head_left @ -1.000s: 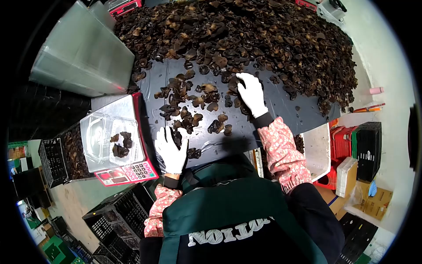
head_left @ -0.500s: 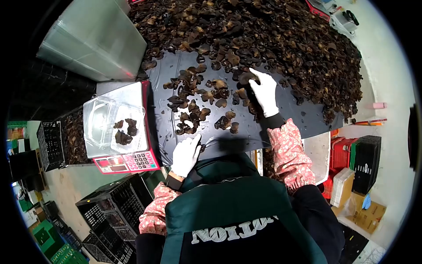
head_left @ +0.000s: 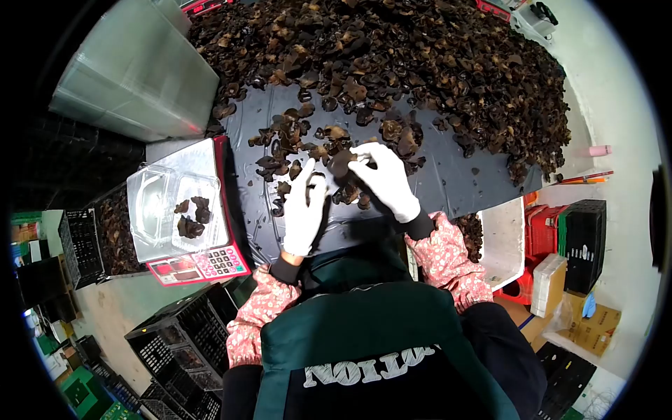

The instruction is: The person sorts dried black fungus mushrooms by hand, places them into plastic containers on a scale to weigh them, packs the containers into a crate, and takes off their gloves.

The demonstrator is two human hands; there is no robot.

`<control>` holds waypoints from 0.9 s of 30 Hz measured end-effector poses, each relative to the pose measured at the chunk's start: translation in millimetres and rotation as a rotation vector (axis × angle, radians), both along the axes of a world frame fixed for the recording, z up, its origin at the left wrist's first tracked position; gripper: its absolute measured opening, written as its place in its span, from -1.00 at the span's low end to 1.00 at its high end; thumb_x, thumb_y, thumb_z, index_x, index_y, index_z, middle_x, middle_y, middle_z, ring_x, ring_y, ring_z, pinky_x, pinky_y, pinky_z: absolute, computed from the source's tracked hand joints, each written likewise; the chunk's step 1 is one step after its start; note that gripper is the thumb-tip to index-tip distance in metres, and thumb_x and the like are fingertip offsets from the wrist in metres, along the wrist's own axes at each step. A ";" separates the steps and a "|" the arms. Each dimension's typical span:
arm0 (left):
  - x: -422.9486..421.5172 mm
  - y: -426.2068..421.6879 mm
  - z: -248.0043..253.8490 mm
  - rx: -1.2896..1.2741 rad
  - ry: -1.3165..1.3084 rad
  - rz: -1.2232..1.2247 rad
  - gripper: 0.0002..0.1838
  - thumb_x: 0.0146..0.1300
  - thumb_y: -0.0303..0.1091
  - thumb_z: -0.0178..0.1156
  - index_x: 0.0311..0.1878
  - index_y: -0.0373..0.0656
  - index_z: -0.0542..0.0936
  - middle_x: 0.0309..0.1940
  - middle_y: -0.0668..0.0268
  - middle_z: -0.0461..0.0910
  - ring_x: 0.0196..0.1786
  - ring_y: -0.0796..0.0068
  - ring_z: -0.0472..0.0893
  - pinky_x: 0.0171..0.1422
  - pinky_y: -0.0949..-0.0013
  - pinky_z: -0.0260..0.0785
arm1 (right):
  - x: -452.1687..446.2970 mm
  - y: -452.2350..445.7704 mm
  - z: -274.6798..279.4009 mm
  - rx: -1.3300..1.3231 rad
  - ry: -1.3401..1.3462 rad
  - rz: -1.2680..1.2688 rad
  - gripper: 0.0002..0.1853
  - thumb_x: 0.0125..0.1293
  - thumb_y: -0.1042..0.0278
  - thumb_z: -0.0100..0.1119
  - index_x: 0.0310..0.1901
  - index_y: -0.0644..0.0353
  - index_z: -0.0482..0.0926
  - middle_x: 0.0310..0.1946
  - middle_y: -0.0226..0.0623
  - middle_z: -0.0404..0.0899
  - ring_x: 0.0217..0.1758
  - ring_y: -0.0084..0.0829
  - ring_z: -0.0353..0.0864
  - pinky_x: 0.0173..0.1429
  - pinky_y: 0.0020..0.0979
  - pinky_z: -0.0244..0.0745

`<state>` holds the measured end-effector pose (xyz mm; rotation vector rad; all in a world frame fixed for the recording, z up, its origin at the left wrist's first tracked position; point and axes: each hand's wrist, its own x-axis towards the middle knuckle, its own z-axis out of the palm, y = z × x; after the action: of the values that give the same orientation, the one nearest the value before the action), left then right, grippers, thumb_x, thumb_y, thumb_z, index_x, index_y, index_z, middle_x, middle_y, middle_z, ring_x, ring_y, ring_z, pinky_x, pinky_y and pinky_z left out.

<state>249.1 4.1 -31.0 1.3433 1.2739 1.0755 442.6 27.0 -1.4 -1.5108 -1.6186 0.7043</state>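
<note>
My right hand (head_left: 389,183), in a white glove, pinches a dark, flat wood ear mushroom (head_left: 341,163) between thumb and fingers above the black-covered table (head_left: 448,175). Close by on the left is my left hand (head_left: 304,215), also gloved in white. Its fingers are apart and curved, and I make out nothing held in them. Loose wood ears (head_left: 287,133) lie in small clusters in front of both hands. On the left, a red and white digital scale (head_left: 183,271) carries an open clear plastic box (head_left: 150,210) with a few wood ears inside.
A large heap of wood ears (head_left: 392,49) covers the far side of the table. Stacked clear plastic containers (head_left: 140,77) stand behind the scale. Black crates (head_left: 185,336) are on the floor at left. A white bin (head_left: 502,245) and red crates (head_left: 542,231) sit at right.
My right hand has come left and nearer, bringing a wood ear from the table's far part. My left hand has risen forward, its fingers lifted towards the right hand. The view has shifted slightly.
</note>
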 end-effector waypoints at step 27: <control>-67.1 14.4 -65.9 0.327 1.178 0.149 -0.75 0.22 -0.14 0.28 -0.16 -0.07 0.58 -0.28 0.23 0.53 -0.16 0.16 0.50 -0.11 0.14 0.31 | 25.8 -73.8 -19.6 0.140 -0.436 0.147 -0.78 0.24 0.36 0.27 -0.08 0.11 0.67 -0.18 -0.26 0.68 -0.07 -0.23 0.66 0.08 -0.30 0.54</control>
<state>182.0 18.4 -96.9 2.3116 2.0964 0.5359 468.4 -46.8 -21.0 -1.5242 -2.0736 0.3391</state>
